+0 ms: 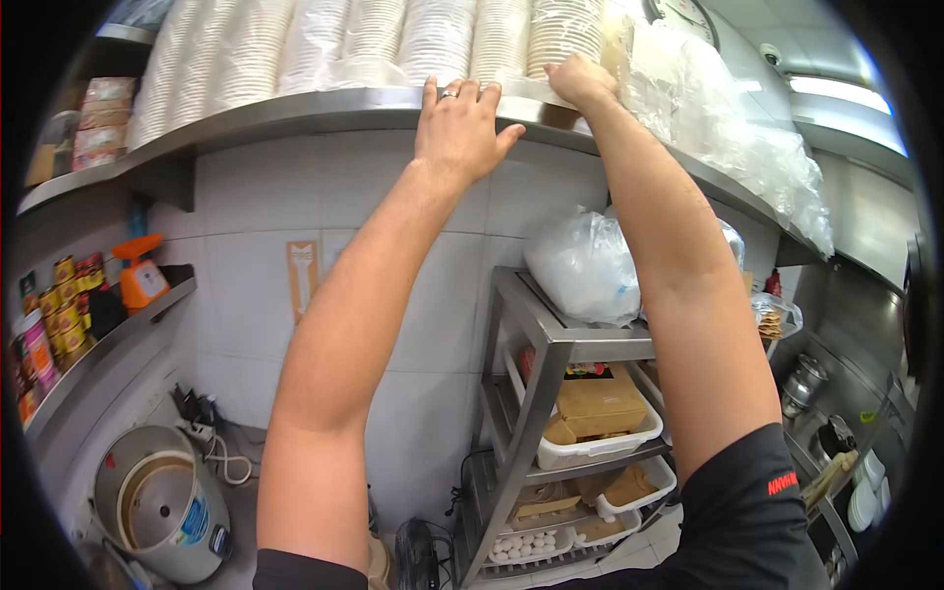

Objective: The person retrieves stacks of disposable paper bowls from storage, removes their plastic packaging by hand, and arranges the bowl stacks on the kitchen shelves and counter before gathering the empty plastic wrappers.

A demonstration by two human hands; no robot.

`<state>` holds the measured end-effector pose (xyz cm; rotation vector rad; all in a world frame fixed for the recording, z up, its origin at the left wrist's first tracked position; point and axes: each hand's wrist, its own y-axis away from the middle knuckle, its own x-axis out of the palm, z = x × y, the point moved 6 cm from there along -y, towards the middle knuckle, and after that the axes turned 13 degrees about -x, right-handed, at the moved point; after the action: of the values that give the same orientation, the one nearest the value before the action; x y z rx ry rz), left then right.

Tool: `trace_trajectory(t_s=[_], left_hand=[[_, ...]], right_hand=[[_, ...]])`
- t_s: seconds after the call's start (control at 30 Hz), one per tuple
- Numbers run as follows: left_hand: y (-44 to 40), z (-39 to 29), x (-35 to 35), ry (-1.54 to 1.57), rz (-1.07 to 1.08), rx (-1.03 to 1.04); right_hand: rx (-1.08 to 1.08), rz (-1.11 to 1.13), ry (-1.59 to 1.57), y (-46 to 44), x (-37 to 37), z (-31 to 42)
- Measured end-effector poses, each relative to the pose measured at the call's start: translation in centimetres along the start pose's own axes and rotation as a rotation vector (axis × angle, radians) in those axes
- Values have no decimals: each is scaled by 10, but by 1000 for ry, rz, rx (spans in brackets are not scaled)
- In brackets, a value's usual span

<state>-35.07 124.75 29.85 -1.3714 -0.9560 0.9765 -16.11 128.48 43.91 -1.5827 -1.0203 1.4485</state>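
Note:
Both arms reach up to a high metal shelf (364, 106) lined with plastic-wrapped stacks of disposable containers (440, 44). My left hand (460, 128) lies on the shelf's front edge with its fingers spread, a ring on one finger, and nothing is held in it. To its right, my right hand (582, 83) is closed at the base of a wrapped stack (565, 34) near the shelf edge. What its curled fingers grip, if anything, is hidden.
Below right, a metal rack (531, 393) holds a plastic bag (585, 265), bins and eggs (526, 546). A side shelf with cans (64, 315) and an orange scale (144, 275) is at left, above a large metal pot (162, 501). Clear bags (777, 182) hang over the shelf's right end.

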Motion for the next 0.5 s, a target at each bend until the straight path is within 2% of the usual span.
trace_trajectory(t_s=[0.17, 0.27, 0.37, 0.5], left_hand=[[-6, -4, 28, -58, 7, -11], [-3, -5, 27, -67, -19, -24], [-4, -1, 28, -10, 43, -21], [-3, 1, 30, 66, 34, -41]], right_hand=[[-3, -58, 18, -17, 0, -3], [-92, -217, 96, -17, -22, -6], [-131, -424, 184, -24, -56, -11], [-205, -481, 207, -20, -90, -14]])
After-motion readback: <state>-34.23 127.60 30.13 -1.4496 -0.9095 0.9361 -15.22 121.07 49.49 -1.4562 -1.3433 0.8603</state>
